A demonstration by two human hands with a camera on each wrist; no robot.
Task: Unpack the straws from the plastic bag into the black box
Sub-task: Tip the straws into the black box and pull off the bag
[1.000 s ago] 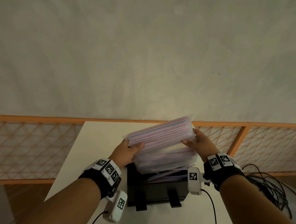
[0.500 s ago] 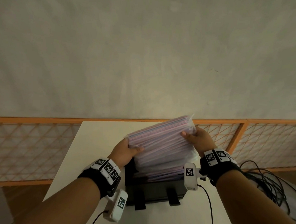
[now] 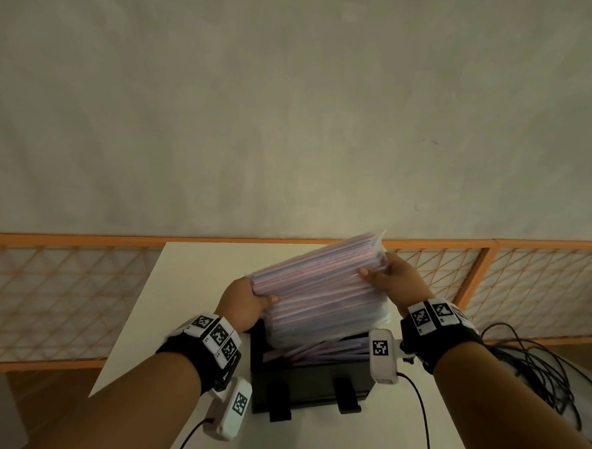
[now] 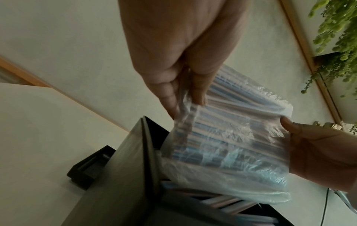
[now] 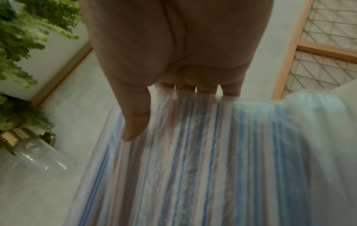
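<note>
A clear plastic bag packed with pink, blue and white straws is held tilted above the black box, its lower end reaching into the box. My left hand pinches the bag's left end between thumb and fingers. My right hand grips the raised right end, thumb on top and fingers behind. Loose straws lie in the box under the bag. In the left wrist view the bag hangs over the box wall. The right wrist view is filled by the bag.
The box stands on a white table near its front edge, two black clips on its near side. An orange-framed lattice fence runs behind the table. Black cables lie at the right. A green plant and a glass jar show in the wrist views.
Both hands have shifted a little with the bag; the right hand has raised its end, so the bag tilts more steeply towards the left. More loose straws show in the box.
</note>
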